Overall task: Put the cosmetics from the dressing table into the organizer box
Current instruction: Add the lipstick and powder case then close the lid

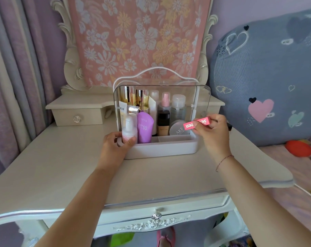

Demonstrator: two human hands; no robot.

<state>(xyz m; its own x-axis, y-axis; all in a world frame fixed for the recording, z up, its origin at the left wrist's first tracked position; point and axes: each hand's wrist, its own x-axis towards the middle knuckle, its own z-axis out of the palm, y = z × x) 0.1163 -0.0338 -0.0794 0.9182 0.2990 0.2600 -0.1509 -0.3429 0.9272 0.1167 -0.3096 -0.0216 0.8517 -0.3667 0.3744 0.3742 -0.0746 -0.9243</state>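
The white organizer box (pixel 162 148) stands in the middle of the dressing table (pixel 62 168), its clear lid raised. Inside stand several cosmetics: gold-capped bottles at the back, a purple SPF50 tube (pixel 145 127), a dark bottle (pixel 163 124) and a round compact (pixel 177 128). My left hand (pixel 115 145) grips a white pump bottle with a pink label (pixel 129 130) at the box's front left corner. My right hand (pixel 213 132) pinches a small pink box (pixel 196 123) just above the organizer's right front part.
A mirror draped with pink floral cloth (pixel 138 38) rises behind the organizer box. Small drawers (pixel 78 114) sit at the table's back left. A large blue heart-print cushion (pixel 268 77) lies on the bed to the right. Curtains (pixel 17 68) hang at left.
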